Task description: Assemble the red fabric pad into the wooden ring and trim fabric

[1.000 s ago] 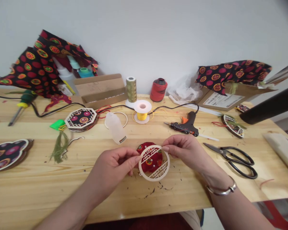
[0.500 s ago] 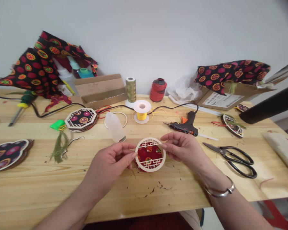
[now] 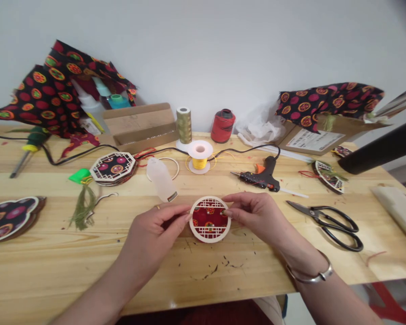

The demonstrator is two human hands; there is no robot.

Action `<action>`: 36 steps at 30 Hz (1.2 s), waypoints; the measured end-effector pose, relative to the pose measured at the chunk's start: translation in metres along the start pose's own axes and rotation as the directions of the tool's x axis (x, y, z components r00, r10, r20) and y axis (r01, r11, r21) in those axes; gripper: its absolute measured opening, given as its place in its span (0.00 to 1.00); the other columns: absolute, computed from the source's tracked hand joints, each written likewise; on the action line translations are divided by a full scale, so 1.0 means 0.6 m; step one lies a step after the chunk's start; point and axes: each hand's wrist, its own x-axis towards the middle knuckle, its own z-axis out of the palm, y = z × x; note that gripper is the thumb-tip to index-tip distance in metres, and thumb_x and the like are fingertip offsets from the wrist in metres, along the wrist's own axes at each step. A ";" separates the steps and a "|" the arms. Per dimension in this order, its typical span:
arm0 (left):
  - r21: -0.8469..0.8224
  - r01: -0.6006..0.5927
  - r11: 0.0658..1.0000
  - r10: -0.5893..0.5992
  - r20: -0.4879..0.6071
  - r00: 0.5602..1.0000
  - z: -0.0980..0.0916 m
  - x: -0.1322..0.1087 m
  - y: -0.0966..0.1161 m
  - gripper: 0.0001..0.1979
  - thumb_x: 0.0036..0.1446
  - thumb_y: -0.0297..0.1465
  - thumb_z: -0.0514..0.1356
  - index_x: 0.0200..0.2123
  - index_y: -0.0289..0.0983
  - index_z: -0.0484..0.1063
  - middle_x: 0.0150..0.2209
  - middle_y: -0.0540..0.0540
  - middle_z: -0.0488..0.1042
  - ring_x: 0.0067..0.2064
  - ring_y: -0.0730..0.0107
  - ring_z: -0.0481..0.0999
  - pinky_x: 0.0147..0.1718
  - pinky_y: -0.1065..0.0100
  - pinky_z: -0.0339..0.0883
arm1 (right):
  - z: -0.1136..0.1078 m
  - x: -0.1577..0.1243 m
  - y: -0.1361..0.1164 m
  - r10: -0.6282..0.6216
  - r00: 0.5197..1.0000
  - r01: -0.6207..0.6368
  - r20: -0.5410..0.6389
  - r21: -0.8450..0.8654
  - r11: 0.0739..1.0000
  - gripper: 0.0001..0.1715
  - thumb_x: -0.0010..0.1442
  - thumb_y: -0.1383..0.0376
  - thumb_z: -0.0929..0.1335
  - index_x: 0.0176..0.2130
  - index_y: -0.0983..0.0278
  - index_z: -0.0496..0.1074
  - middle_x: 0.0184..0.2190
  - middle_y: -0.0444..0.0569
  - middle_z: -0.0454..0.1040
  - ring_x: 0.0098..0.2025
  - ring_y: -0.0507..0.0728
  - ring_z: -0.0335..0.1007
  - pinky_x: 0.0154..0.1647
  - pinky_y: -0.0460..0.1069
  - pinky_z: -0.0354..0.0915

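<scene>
A round pale wooden lattice frame (image 3: pixel 210 219) lies over a red patterned fabric disc near the middle of the wooden table (image 3: pixel 54 266). My left hand (image 3: pixel 154 230) pinches the frame's left rim with fingers pressed together. My right hand (image 3: pixel 257 214) pinches its right rim from the other side; a silver bangle sits on that wrist. The frame and the disc look lined up, flat on the tabletop.
Black scissors (image 3: pixel 331 223) lie to the right, a black glue gun (image 3: pixel 260 177) behind my right hand. A clear plastic bottle (image 3: pixel 160 179), yellow thread spool (image 3: pixel 200 156), gold and red spools, cardboard boxes and patterned cloth (image 3: pixel 50 92) stand further back. Finished ornaments (image 3: pixel 113 168) lie at left.
The lattice frame, tilted and offset from the red disc a second ago, has been swung up and set squarely over it. Both hands moved slightly inward with it.
</scene>
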 end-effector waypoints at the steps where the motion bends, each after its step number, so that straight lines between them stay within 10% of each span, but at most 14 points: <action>1: 0.015 -0.024 1.000 0.024 -0.001 1.000 0.001 0.001 -0.001 0.10 0.54 0.37 0.62 0.38 0.46 0.81 0.38 0.53 0.83 0.37 0.67 0.81 0.40 0.70 0.73 | 0.000 0.000 0.002 -0.021 1.000 0.021 -0.008 -0.034 0.999 0.18 0.52 0.61 0.72 0.43 0.66 0.79 0.23 0.44 0.75 0.22 0.49 0.62 0.23 0.46 0.60; 36: 0.194 -0.177 0.965 0.168 0.060 0.984 0.008 -0.001 -0.005 0.12 0.60 0.33 0.57 0.44 0.43 0.79 0.41 0.49 0.82 0.40 0.65 0.80 0.42 0.65 0.72 | 0.003 -0.005 -0.001 -0.185 0.980 0.197 0.078 -0.179 0.964 0.20 0.60 0.68 0.68 0.51 0.54 0.76 0.43 0.46 0.81 0.41 0.57 0.78 0.45 0.53 0.72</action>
